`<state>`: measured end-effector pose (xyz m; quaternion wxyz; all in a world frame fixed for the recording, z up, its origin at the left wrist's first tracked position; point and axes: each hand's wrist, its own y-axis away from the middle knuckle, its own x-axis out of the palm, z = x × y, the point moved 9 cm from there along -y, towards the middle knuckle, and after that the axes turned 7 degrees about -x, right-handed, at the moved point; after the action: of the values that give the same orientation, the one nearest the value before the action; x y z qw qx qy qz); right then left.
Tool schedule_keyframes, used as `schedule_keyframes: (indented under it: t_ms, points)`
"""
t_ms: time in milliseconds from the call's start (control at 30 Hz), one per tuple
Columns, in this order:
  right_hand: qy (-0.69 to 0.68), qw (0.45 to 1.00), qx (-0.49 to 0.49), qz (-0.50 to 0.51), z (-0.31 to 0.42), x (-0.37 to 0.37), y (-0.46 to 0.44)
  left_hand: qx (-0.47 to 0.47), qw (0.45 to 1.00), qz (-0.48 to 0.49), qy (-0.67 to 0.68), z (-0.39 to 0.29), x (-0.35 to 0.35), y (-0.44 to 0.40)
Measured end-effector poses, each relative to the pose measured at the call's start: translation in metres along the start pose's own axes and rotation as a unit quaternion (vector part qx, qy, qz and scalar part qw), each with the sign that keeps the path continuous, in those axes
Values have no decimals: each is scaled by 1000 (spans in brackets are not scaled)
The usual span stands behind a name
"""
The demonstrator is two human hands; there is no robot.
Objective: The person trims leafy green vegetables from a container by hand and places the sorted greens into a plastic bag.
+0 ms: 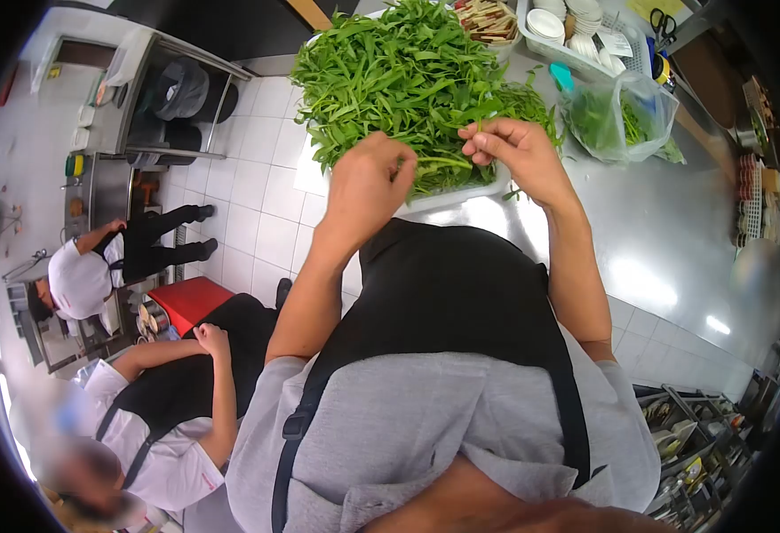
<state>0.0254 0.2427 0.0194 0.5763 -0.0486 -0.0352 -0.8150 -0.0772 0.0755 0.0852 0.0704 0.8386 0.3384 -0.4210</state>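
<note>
A big heap of leafy green vegetables [399,71] fills a white tray [457,201] on the metal counter. Just over its near edge, my left hand [368,182] is closed with thumb and fingers pinched. A pale green stem [443,163] runs from those fingertips toward the right hand. My right hand [523,158] is also pinched, at a thin leafy green sprig whose far end blends into the heap. The curled fingers partly hide what each hand grips.
Right of the heap sits a clear plastic bag [621,115] of greens on the metal counter [621,213]. Behind it are a basket of white dishes [577,31] and scissors [664,27]. Two people in black aprons stand at left, one [155,417] close by a red box [190,302].
</note>
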Motion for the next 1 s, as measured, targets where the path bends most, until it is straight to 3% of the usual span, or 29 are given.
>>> schedule_keyframes:
  t_ms: [100, 367, 467, 600, 700, 733, 833, 867, 967, 1000]
  points:
    - [19, 1000, -5, -2, 7, -4, 2, 10, 1000, -8, 3, -29, -24, -7]
    - [-31, 999, 7, -38, 36, -9, 17, 174, 983, -55, -18, -78, -34, -17]
    - [-7, 997, -53, -58, 41, -17, 17, 188, 980, -50, -35, -80, -25, -21]
    - [-51, 989, -68, -118, 29, -31, 19, 229, 970, -76, -9, -85, -22, -22]
    - [-150, 981, -31, -120, 14, -33, 26, 259, 962, -85, 13, -84, -17, -20]
    - [-208, 964, -11, -164, 4, -39, 29, 268, 959, -88, 17, -84, -15, -21]
    - [-277, 956, -41, -93, 4, -43, 34, 285, 955, -85, 19, -85, -10, -23]
    - [-272, 959, -13, -74, -1, -40, 36, 295, 952, -79, 19, -86, -8, -24]
    - [-37, 999, -26, -23, 11, -27, 38, 315, 947, -56, 20, -87, 2, -26]
    - [-71, 994, -36, -81, 10, -27, 34, 318, 946, -49, 18, -87, 6, -26]
